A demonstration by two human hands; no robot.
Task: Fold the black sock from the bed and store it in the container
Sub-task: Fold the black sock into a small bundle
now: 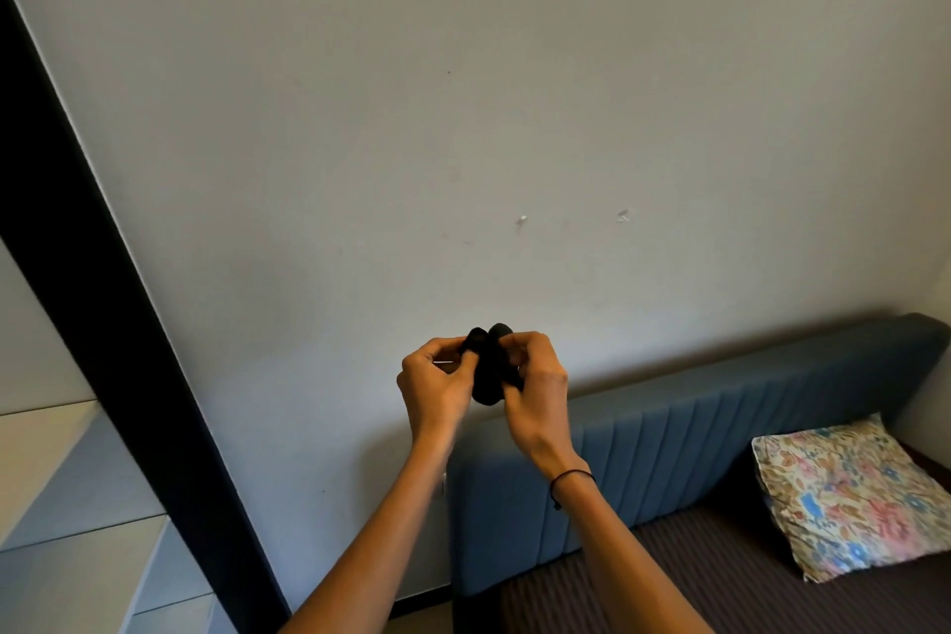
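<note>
A black sock (488, 371), bunched into a small roll, is held up in the air in front of the grey wall, well above the bed. My left hand (435, 384) grips its left side, with fingertips tucked into the fabric near the top. My right hand (535, 384) grips the right side, its fingers curled over the upper edge. Both hands press close together around the sock, hiding much of it. No container is in view.
A bed (694, 582) with a dark striped cover lies at the lower right, with a blue padded headboard (694, 443) along the wall. A floral pillow (844, 494) rests against it. White drawers (77, 505) and a dark frame (103, 273) stand at the left.
</note>
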